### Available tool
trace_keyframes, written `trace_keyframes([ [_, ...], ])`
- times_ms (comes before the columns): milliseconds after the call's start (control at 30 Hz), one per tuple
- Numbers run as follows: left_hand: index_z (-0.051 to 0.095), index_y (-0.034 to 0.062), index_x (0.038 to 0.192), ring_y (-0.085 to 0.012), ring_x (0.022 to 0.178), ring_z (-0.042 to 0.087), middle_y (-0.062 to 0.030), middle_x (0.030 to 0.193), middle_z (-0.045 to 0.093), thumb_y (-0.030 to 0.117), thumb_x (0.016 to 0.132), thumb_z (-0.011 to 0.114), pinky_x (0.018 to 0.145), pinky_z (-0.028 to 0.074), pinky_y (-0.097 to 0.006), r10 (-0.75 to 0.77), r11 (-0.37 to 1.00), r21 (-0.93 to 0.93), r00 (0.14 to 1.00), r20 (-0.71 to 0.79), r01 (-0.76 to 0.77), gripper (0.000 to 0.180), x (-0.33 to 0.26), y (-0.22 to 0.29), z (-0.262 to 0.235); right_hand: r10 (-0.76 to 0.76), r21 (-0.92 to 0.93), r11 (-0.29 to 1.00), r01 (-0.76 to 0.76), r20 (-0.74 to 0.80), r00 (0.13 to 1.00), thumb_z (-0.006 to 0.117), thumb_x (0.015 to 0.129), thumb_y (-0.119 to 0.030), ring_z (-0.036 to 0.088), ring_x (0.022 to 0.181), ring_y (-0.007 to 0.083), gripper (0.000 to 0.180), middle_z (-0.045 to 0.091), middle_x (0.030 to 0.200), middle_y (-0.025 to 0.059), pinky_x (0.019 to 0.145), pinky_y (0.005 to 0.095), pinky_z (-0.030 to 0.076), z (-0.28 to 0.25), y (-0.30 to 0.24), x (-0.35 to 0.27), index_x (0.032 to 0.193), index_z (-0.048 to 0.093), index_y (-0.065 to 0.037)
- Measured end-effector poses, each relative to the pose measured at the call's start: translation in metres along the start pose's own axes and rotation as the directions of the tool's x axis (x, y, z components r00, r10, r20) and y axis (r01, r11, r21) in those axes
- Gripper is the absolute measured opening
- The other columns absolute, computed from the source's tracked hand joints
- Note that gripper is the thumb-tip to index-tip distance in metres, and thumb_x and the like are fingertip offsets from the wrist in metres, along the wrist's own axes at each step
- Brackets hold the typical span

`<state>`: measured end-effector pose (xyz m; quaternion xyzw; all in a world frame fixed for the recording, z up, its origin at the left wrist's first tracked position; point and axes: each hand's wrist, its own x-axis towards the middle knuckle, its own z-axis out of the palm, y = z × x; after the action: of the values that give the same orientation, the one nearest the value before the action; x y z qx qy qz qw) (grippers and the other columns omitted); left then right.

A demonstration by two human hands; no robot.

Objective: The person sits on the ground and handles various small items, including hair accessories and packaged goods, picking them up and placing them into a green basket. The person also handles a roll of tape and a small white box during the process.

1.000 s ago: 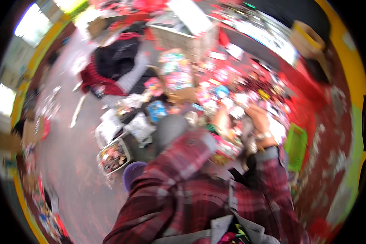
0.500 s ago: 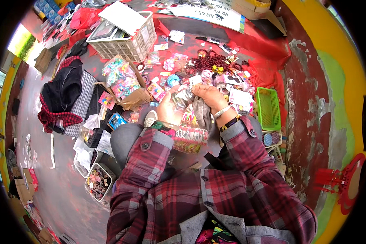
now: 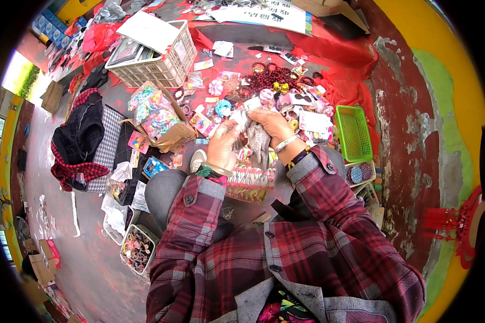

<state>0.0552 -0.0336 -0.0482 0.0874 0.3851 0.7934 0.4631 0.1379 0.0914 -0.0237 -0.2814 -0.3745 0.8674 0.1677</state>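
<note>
My left hand [image 3: 221, 146] and my right hand [image 3: 275, 129] are raised close together above my knees. Both have closed fingers on a small clear plastic bag [image 3: 243, 128]. From beneath my right fingers hangs a soft grey piece [image 3: 259, 146], perhaps fabric; its kind is not clear. Below the hands lies a pack with pink, white and green patterned rows [image 3: 250, 184], partly covered by them. Just beyond my fingers spreads a pile of small accessories, with a light blue scrunchie [image 3: 222, 107] and dark red beads [image 3: 272, 81].
A cardboard box of colourful packets [image 3: 170, 126] stands on the left, with a white crate [image 3: 161, 64] behind it. On the right are a green basket [image 3: 354, 133] and a peeling wall [image 3: 404, 134]. A basket of hair ties [image 3: 138, 248] sits at lower left.
My left hand has turned, its fingers now curled nearer my right hand. The grey piece hangs more visibly between the hands. The whole view has shifted slightly.
</note>
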Motion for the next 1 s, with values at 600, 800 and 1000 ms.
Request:
trace_keyframes([
  [600, 0.052, 0.0025, 0.101, -0.0127, 0.074, 0.056, -0.0051, 0.089, 0.058, 0.002, 0.081, 0.054, 0.065, 0.046, -0.026, 0.068, 0.997, 0.038, 0.998, 0.002, -0.068, 0.021, 0.003, -0.003, -0.002, -0.180, -0.393, 0.903, 0.173, 0.019, 0.983, 0.061, 0.080, -0.011, 0.055, 0.063, 0.0095, 0.012, 0.062, 0.073, 0.0031, 0.057, 0.0232, 0.044, -0.003, 0.008, 0.006, 0.082, 0.064, 0.001],
  [800, 0.053, 0.0010, 0.091, -0.0096, 0.069, 0.055, -0.0042, 0.081, 0.058, -0.003, 0.077, 0.059, 0.061, 0.044, -0.022, 0.264, 0.941, 0.243, 0.959, -0.099, -0.234, 0.016, 0.001, -0.006, -0.004, -0.237, -0.451, 0.872, 0.188, -0.054, 0.970, 0.062, 0.079, -0.010, 0.052, 0.064, 0.0068, 0.012, 0.062, 0.073, 0.0007, 0.060, 0.0215, 0.041, 0.000, 0.007, 0.004, 0.081, 0.065, 0.001],
  [1000, 0.054, 0.0005, 0.083, -0.0081, 0.065, 0.053, -0.0046, 0.076, 0.059, -0.004, 0.077, 0.058, 0.060, 0.042, -0.020, 0.407, 0.837, 0.444, 0.906, -0.114, -0.320, 0.008, -0.003, -0.011, -0.001, -0.225, -0.475, 0.866, 0.158, -0.089, 0.970, 0.062, 0.078, -0.010, 0.052, 0.065, 0.0068, 0.012, 0.062, 0.073, 0.0007, 0.061, 0.0210, 0.040, 0.000, 0.012, 0.005, 0.081, 0.065, 0.001],
])
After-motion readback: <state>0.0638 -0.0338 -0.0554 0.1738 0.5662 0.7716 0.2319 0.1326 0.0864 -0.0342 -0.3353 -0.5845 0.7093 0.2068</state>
